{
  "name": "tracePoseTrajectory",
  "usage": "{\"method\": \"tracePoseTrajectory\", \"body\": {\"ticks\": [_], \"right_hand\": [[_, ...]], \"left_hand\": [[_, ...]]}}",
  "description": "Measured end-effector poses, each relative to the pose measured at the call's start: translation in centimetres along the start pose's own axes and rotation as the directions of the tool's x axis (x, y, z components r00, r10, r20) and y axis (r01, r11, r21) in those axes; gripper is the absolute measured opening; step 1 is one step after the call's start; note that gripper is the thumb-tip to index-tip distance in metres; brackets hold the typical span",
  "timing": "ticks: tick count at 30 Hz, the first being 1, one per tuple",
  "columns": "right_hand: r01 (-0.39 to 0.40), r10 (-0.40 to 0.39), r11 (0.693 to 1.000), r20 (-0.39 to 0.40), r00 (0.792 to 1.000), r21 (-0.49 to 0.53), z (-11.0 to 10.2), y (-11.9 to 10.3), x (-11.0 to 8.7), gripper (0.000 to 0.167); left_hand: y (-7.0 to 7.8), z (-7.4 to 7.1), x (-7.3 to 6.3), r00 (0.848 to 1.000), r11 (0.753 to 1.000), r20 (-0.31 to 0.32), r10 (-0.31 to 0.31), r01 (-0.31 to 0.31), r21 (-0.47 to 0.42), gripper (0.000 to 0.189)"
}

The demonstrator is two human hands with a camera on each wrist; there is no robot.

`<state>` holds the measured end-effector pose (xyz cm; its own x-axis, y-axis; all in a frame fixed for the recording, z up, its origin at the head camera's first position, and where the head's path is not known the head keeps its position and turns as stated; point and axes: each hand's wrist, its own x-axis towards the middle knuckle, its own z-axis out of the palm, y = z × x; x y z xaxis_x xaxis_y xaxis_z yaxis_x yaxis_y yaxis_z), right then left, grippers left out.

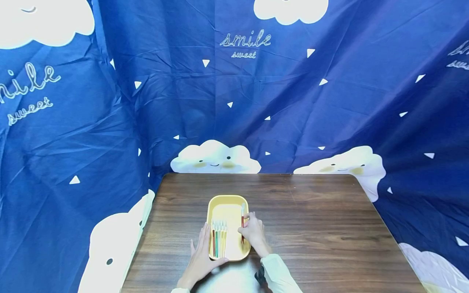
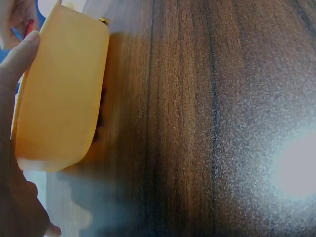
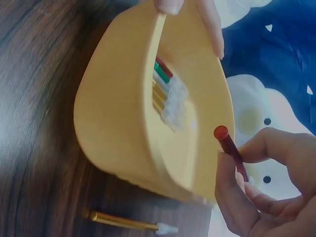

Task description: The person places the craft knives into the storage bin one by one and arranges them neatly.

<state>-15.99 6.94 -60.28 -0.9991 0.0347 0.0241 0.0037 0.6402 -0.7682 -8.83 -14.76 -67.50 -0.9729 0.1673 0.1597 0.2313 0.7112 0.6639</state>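
Observation:
A yellow tray (image 1: 229, 198) stands on the table, with several slim capped paintbrushes (image 1: 219, 240) lying side by side in its left part; they are red, green, white and gold, with clear tips. My left hand (image 1: 200, 259) holds the tray's near left corner, fingers along the left side and thumb over the near rim. Above the tray's right side, my right hand (image 1: 254, 232) pinches a red paintbrush (image 3: 231, 149) between thumb and fingers, its whitish tip pointing away. Its red end faces the right wrist camera.
A gold paintbrush (image 3: 123, 221) lies on the wooden table (image 1: 315, 228) outside the tray, on its right side. Behind the table hangs a blue curtain (image 1: 234, 89) with white clouds. A dark band (image 1: 260, 276) sits at the right wrist.

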Motion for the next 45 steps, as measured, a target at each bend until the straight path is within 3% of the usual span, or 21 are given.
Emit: {"method": "tracePoseTrajectory", "body": {"ticks": [12,20,25,32,45], "right_hand": [[0.020,-0.021,1.000,0.053,0.998,0.017,2.4,-1.1,-0.8,0.041],[0.038,-0.035,0.998,0.071,0.997,-0.048,3.8,-1.0,-1.4,0.041],[0.027,-0.024,0.999,0.089,0.996,-0.033,4.5,-0.7,-1.6,0.042],[0.045,-0.042,0.998,0.077,0.996,-0.033,6.0,0.2,-1.9,0.040],[0.050,-0.046,0.996,0.051,0.998,-0.076,7.0,-0.1,-2.9,0.028]], "left_hand": [[-0.3,0.4,0.0,1.000,1.000,-0.020,0.010,-0.010,0.022,0.128],[-0.4,0.3,0.0,1.000,1.000,-0.013,0.011,-0.011,0.017,0.128],[-0.5,0.4,0.0,1.000,1.000,-0.021,0.014,-0.014,0.023,0.129],[-0.6,0.5,0.0,1.000,1.000,-0.014,0.011,-0.011,0.015,0.130],[-0.5,0.5,0.0,1.000,1.000,-0.012,-0.006,0.006,0.013,0.131]]}}
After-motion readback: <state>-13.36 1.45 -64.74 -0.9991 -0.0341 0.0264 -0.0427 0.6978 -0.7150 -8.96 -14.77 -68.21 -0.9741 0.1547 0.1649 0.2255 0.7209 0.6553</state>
